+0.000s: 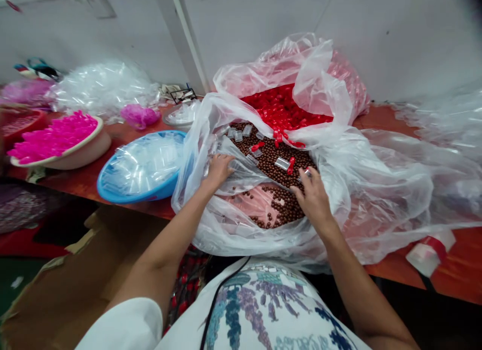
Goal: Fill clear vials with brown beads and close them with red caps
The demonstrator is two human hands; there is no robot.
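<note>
Small round brown beads (289,209) lie heaped inside an open, milky plastic bag (241,242) on a red-brown worktop (463,274), directly before the person. The left hand (219,170) lies at the bag's left side with fingers slightly bent over a loose fold of clear plastic film (246,170); whether it grips the film cannot be told. The right hand (315,197) reaches in from the right, thumb and fingers apart around a small clear piece, its hold uncertain. Small clear rectangular plastic pieces (282,163) and a glossy red plastic piece (291,165) lie on the beads. The bag's soft front wall appears to reach the worktop's edge, so a tug or a leaning forearm could fold it down and spill beads that roll easily. Lifting the film sharply could flick out the beads around it. Behind, a second bag of red plastic pieces (293,106) opens against this one; if its rim slumps, more could slide in among the beads.
</note>
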